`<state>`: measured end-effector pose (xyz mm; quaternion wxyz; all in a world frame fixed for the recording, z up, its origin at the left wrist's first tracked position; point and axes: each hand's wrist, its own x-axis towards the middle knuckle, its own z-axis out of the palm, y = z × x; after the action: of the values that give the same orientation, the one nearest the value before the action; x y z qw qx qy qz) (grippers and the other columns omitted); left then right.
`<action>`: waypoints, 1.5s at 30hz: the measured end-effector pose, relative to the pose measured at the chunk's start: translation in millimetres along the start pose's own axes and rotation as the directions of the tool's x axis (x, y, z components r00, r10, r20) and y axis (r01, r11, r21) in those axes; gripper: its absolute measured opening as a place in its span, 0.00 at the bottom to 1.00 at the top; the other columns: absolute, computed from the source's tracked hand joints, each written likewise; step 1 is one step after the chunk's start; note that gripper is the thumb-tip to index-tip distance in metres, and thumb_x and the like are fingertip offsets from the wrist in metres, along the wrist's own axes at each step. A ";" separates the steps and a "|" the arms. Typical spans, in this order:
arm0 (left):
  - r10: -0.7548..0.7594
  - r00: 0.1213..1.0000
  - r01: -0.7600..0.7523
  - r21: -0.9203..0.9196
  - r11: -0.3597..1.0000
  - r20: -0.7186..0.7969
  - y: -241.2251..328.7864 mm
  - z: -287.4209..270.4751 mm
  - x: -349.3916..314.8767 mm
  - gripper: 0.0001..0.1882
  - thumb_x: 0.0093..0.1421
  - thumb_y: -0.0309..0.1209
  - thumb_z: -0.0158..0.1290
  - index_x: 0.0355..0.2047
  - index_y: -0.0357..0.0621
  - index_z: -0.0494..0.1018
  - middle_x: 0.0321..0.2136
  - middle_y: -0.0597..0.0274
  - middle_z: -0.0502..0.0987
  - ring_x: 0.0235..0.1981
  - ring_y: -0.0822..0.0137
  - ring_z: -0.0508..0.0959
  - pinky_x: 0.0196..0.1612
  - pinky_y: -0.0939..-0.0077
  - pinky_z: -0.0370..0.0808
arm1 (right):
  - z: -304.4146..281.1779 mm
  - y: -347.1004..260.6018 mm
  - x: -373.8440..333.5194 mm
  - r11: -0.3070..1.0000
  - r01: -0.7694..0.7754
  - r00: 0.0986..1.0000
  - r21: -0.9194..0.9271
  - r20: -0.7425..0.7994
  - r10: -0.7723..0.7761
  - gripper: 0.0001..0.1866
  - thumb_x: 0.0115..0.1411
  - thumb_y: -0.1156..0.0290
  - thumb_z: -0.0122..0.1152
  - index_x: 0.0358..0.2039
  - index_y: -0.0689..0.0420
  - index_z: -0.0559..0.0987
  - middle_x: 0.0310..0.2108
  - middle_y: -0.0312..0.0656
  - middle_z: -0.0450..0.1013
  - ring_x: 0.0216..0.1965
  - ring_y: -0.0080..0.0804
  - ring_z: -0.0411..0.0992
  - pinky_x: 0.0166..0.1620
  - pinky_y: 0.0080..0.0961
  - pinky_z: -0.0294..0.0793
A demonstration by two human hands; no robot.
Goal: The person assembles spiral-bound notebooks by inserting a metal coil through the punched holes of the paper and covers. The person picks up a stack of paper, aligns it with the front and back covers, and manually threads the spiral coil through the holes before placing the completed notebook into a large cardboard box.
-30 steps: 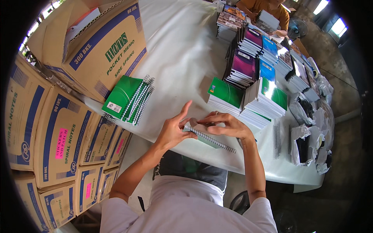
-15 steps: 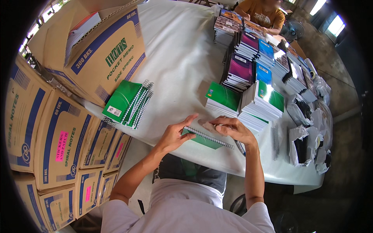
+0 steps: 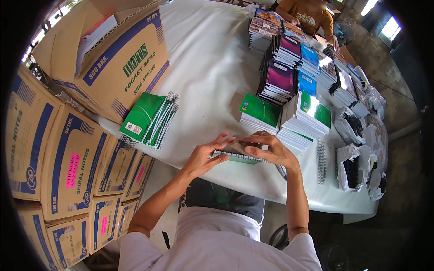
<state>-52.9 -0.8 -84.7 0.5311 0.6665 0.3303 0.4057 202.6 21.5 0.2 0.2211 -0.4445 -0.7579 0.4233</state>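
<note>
Close in front of me, near the table's front edge, is a green spiral notebook [image 3: 242, 158] with a metal coil along its upper edge. My left hand [image 3: 203, 156] grips its left end between thumb and fingers. At the right end, my right hand [image 3: 273, 150] is closed on the notebook beside the coil, with fingers bent over it; its exact fingertip contact is partly hidden. Left of my hands lies a small pile of green spiral notebooks [image 3: 147, 115] with coils sticking out. Uncoiled green-covered pads [image 3: 260, 110] are stacked just beyond my right hand.
A large open carton [image 3: 122, 67] stands on the table at left, with more cartons [image 3: 68, 162] stacked beside the table. Purple notebooks [image 3: 280, 77] and blue ones [image 3: 307, 83] form piles at right. Loose coils [image 3: 321, 160] and plastic bags [image 3: 350, 167] lie nearby. Another person [image 3: 312, 18] sits across.
The notebook has tipped so that less of its green cover shows, its coil now more level. My right hand has come down onto its right end. The other person's arm has shifted right.
</note>
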 end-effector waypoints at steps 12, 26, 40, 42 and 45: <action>-0.038 0.997 0.030 -0.109 0.994 -0.071 14.3 -59.7 -20.0 0.28 0.65 0.41 0.56 0.60 0.36 0.70 0.58 0.57 0.75 0.61 0.66 0.71 0.66 0.71 0.62 | 13.6 18.3 -36.6 0.736 -0.072 0.908 -0.673 -0.349 -0.231 0.18 0.54 0.64 0.69 0.45 0.55 0.83 0.53 0.48 0.72 0.57 0.47 0.66 0.60 0.51 0.59; -0.159 0.982 0.164 -0.040 0.986 0.103 1.6 -61.8 -28.2 0.28 0.71 0.22 0.40 0.70 0.37 0.52 0.70 0.57 0.58 0.70 0.66 0.57 0.71 0.70 0.52 | 100.3 -41.5 47.6 0.773 0.298 0.878 -0.560 -0.156 -0.452 0.13 0.53 0.72 0.69 0.40 0.57 0.80 0.40 0.40 0.75 0.46 0.38 0.70 0.56 0.45 0.61; -0.197 0.969 0.209 -0.069 0.976 0.152 -17.8 -68.7 -33.0 0.31 0.71 0.42 0.47 0.66 0.33 0.60 0.55 0.59 0.73 0.56 0.73 0.67 0.62 0.75 0.61 | 108.9 -42.1 50.6 0.751 0.356 0.835 -0.556 -0.172 -0.523 0.15 0.45 0.81 0.68 0.36 0.54 0.79 0.39 0.35 0.73 0.46 0.35 0.68 0.55 0.45 0.60; -0.212 0.961 0.227 -0.063 0.972 0.180 -25.6 -73.4 -35.5 0.32 0.71 0.44 0.48 0.66 0.33 0.60 0.54 0.60 0.73 0.56 0.73 0.67 0.62 0.76 0.62 | 106.9 -42.5 50.9 0.744 0.396 0.814 -0.539 -0.169 -0.555 0.16 0.46 0.81 0.68 0.36 0.53 0.79 0.39 0.33 0.72 0.46 0.35 0.69 0.55 0.45 0.60; -0.276 0.927 0.294 -0.035 0.955 0.253 -14.1 -76.4 -31.4 0.31 0.71 0.43 0.47 0.66 0.33 0.60 0.55 0.61 0.73 0.55 0.74 0.68 0.61 0.76 0.62 | 105.5 -39.5 49.8 0.739 0.383 0.815 -0.554 -0.175 -0.553 0.16 0.46 0.81 0.68 0.36 0.51 0.80 0.38 0.31 0.72 0.45 0.34 0.69 0.55 0.44 0.59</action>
<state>-135.4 8.5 -96.3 0.6447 0.6369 0.3406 0.2506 83.1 7.7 -26.1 0.3233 -0.3417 -0.8801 0.0644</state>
